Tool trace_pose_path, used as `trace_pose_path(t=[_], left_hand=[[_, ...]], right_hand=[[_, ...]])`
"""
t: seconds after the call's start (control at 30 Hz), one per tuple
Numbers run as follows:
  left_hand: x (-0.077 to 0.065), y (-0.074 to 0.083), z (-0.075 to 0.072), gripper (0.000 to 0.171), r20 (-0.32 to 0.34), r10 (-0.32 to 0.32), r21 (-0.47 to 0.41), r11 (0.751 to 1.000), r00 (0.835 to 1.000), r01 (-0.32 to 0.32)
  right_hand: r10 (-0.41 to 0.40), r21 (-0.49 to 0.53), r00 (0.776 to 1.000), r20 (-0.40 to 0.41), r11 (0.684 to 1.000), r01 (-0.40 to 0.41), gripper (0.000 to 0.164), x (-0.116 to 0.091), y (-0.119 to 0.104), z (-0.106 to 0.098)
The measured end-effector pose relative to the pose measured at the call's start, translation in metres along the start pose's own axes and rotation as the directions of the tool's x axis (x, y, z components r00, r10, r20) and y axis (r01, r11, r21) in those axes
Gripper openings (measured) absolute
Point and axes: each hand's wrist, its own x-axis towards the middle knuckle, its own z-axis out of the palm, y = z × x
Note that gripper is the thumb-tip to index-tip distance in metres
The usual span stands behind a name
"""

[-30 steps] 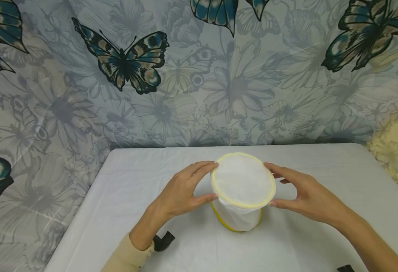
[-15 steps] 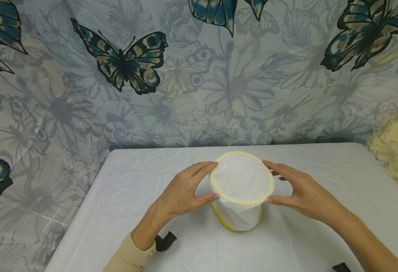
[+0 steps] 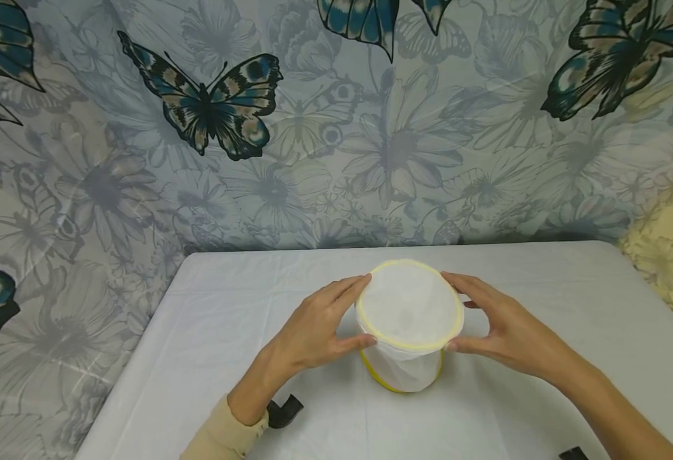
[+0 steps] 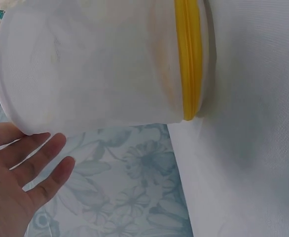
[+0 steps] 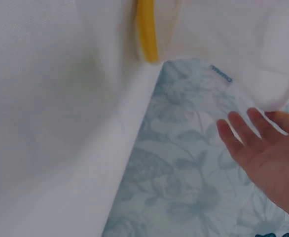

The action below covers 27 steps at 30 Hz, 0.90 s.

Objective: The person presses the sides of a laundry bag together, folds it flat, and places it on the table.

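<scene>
clearly, a cylinder (image 3: 411,306) stands between both hands (image 3: 316,329) (image 3: 509,326).

White-covered table (image 3: 221,306), on which a cylindrical white fabric bag (image 3: 409,306) stands upright on its yellow-banded end.

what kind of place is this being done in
Probably a room in a home, though the frames can't confirm it: a blue-grey butterfly-and-flower-print wall covering rises behind a broad white cloth-covered table, where a yellow-edged white fabric cylinder stands upright.
</scene>
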Motion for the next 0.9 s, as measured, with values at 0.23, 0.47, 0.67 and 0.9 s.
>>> trace_pose_path(t=[0.23,0.47,0.67,0.9], left_hand=[[-0.001,0.002,0.003,0.097,0.023,-0.028,0.027,0.999,0.999,0.027],[0.000,0.003,0.007,0.100,0.037,-0.050,0.060,0.997,0.998,0.048],[0.000,0.002,0.010,0.103,0.049,-0.064,0.065,0.996,0.997,0.061],[-0.001,0.003,0.013,0.104,0.067,-0.084,0.079,0.994,0.994,0.078]], right_hand=[[0.016,0.009,1.000,0.019,1.000,-0.016,0.106,0.000,0.001,0.006],[0.040,0.009,0.999,0.032,0.999,-0.040,0.111,0.000,0.000,0.010],[0.058,0.012,0.997,0.048,0.998,-0.059,0.113,0.001,-0.001,0.014],[0.090,-0.001,0.993,0.075,0.996,-0.090,0.113,-0.001,0.001,0.018]])
